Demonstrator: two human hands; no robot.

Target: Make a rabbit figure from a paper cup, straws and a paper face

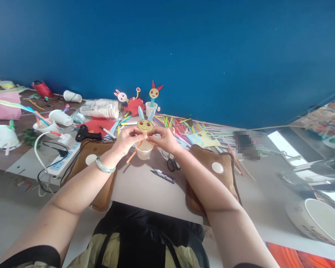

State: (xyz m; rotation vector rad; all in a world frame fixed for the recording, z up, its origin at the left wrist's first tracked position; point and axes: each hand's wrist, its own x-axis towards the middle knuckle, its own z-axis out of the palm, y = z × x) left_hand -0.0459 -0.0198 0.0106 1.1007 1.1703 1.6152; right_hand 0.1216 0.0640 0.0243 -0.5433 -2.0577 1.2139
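Left hand (127, 138) and right hand (163, 137) both pinched shut on yellow paper face (144, 125) above paper cup (144, 150), scissors (172, 163) near right

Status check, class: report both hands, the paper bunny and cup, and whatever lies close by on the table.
Left hand and right hand pinching the bunny face above the paper cup. Scissors and clippers lie just beside. Nothing blocking.

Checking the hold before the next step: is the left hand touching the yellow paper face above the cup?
Touching. The head view shows the left hand's fingertips pinching the left edge of the yellow paper face, no gap between them; the right hand pinches its other edge.
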